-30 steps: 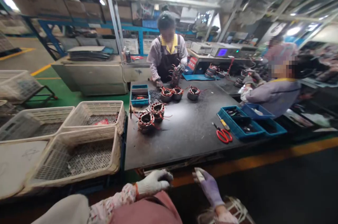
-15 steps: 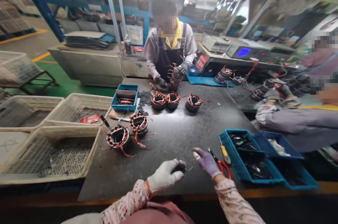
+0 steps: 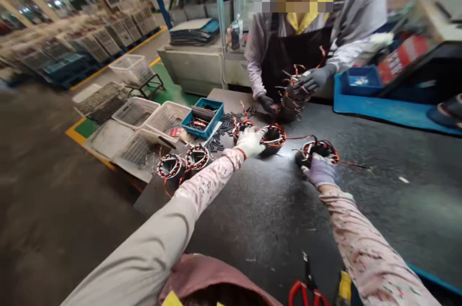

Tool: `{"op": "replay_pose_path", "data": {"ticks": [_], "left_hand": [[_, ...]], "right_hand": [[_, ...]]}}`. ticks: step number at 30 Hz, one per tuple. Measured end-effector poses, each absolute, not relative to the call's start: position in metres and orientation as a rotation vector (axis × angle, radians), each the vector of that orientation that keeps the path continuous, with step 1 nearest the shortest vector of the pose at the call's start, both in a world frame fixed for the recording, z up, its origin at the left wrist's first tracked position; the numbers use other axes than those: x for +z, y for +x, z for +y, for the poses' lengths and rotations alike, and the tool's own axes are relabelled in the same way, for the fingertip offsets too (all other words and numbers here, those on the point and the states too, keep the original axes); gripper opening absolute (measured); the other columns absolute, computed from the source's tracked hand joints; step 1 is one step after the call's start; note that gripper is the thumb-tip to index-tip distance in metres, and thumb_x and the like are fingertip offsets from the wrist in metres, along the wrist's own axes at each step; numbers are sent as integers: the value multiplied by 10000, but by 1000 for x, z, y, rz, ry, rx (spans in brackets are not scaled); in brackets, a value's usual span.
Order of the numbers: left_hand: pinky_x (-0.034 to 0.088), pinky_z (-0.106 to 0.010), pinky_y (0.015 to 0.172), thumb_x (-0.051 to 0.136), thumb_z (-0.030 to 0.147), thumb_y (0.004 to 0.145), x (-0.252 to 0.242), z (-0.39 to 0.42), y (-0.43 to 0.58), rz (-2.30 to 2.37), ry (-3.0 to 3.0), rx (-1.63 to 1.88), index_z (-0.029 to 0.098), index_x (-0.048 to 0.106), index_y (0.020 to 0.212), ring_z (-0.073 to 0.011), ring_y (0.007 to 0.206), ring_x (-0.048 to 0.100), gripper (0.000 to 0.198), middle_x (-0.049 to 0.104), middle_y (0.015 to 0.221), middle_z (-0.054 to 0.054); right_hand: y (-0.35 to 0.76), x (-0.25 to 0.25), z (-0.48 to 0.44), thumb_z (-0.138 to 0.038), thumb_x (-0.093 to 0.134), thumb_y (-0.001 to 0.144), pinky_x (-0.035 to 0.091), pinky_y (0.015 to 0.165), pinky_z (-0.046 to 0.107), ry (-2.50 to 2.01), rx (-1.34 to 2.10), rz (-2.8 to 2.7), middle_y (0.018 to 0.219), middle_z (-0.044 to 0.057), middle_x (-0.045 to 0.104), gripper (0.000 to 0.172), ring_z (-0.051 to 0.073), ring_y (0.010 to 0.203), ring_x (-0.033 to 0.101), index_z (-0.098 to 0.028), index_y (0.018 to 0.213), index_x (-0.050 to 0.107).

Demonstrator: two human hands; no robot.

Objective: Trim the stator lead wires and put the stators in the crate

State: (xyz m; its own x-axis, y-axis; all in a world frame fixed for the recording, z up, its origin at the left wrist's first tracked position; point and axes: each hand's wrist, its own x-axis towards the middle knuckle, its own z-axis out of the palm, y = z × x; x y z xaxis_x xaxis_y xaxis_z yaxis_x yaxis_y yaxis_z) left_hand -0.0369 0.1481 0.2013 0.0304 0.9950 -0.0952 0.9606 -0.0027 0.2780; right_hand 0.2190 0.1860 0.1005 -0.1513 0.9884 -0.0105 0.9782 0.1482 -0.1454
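Note:
My left hand (image 3: 250,142), in a white glove, reaches across the table and closes at the left rim of a motor stator (image 3: 276,141) with copper-red windings; its fingertips are partly hidden. Behind that hand stands another stator (image 3: 242,127), partly covered. Farther right, my right hand (image 3: 321,171), in a purple glove, grips the near wall of a stator (image 3: 327,151) with loose lead wires. Two more stators, a left one (image 3: 169,166) and a right one (image 3: 197,156), stand beyond my left forearm.
Black sleeve pieces (image 3: 227,125) lie beside a blue bin (image 3: 204,118). Red-handled pliers (image 3: 306,291) and a yellow-handled tool (image 3: 344,286) lie near me. Opposite, a co-worker's gloved hands hold stacked stators (image 3: 293,96). White crates (image 3: 139,152) stand left.
Both my hands have moved forward from the near table to the far row of stators and taken hold there. The view has turned left and come closer to the co-worker.

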Motion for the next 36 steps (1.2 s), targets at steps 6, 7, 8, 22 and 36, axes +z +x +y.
{"op": "replay_pose_path", "data": {"ticks": [6,7,8,22,36], "left_hand": [[317,-632,1037,690,371,696,161,216,-32,1888,1943,-450,454,250,1468,-415,1308,397,893,148,1556,-111],[321,-626,1037,682,364,709,156,218,-31,1898,1943,-475,469,285,1450,-409,1304,403,847,125,1564,-100],[325,-616,1038,665,359,731,153,219,-31,1916,1955,-482,472,325,1432,-402,1301,409,787,123,1566,-95],[413,-499,936,406,326,933,131,90,-3,1918,2035,-471,464,432,1382,-347,1191,493,471,193,1578,-91],[202,-535,1157,592,349,826,168,-33,-13,1585,2494,-33,218,376,1455,-337,1436,228,677,313,1538,-129]], "right_hand": [[216,76,204,-317,591,740,246,1057,507,-2054,197,-2285,1120,188,598,537,320,1104,497,-91,1225,556],[215,74,204,-326,586,752,235,1062,513,-2061,199,-2271,1117,192,597,518,325,1103,496,-88,1211,568],[214,73,202,-336,574,768,223,1068,519,-2065,200,-2257,1119,199,594,502,333,1107,491,-80,1199,577],[181,43,-10,-174,465,832,301,1070,472,-1671,226,-2359,1056,140,629,340,262,1127,470,-140,1112,655],[222,92,-156,-247,499,896,441,997,361,-1514,19,-2116,1162,92,634,295,201,1143,536,-163,1157,608]]}}
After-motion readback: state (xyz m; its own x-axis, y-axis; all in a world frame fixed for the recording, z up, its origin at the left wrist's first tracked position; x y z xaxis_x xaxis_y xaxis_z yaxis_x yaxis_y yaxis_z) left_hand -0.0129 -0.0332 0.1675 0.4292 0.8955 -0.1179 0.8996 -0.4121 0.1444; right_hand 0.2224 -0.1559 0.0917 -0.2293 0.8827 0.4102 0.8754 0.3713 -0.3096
